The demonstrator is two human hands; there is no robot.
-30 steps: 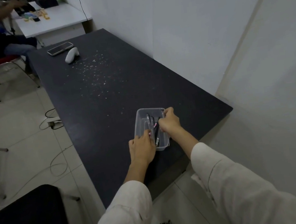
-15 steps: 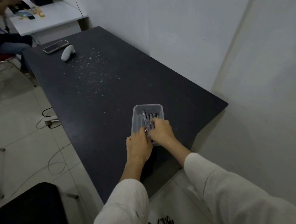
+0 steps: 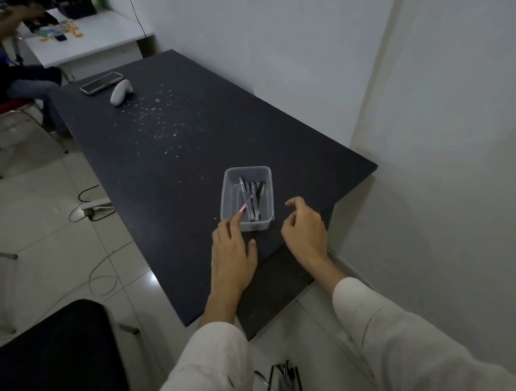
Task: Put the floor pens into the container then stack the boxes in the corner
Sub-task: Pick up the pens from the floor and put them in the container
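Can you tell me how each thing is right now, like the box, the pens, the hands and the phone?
Container: open, upright on the table, pens inside.
Pens in container: lying flat, side by side.
Floor pens: in a loose heap on the tiles.
Left hand: empty, fingers at the container's near rim.
Right hand: open, empty, beside the container.
Phone: lying flat on the table.

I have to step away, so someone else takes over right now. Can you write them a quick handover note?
Left hand: open, fingertips at the near rim of the container, holding nothing.
Right hand: open and empty, just right of the container.
Container sits near the table corner with several pens inside.
Done: some pens binned.
Left: a pile of floor pens lies by the person's feet; collect those, then stack the boxes, which are not in view.
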